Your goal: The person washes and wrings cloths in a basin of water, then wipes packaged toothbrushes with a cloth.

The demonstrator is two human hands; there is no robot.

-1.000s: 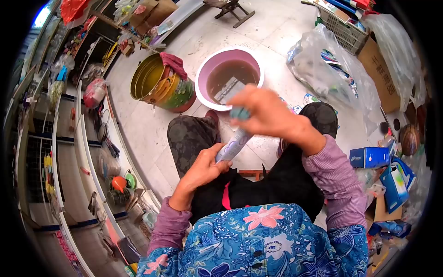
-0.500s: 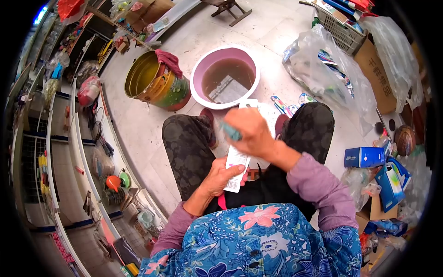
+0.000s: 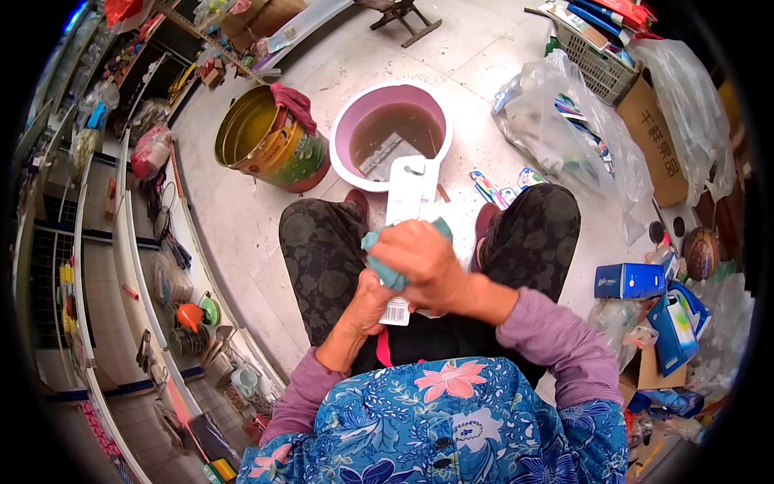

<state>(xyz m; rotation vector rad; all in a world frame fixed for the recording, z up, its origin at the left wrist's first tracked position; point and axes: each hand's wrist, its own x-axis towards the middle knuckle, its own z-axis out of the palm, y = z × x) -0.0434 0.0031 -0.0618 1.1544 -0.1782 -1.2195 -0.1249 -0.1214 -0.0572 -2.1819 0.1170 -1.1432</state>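
Long and white, a hang-hole package (image 3: 409, 189) with a barcode at its lower end lies lengthwise in front of me, between my knees. My left hand (image 3: 368, 304) is closed around its lower part, thumb on top. Bunched in my right hand (image 3: 427, 260) is a teal cloth (image 3: 390, 276), pressed on the package's face just above the left hand. The two hands partly cover the package's lower half. Just beyond its top end stands a pink-and-white basin (image 3: 348, 133) of murky water with a pale flat piece in it.
Left of the basin stands a yellow-green bucket (image 3: 256, 153) with a red cloth (image 3: 293, 108) over its rim. Toothbrush-like packs (image 3: 489, 189) lie on the floor, near a clear plastic bag (image 3: 556, 121). Shelves (image 3: 121, 266) line the left; blue boxes (image 3: 629, 280) sit at right.
My right hand has moved down along the package with the cloth, from its upper part to near my left hand. The package's top end now shows uncovered.
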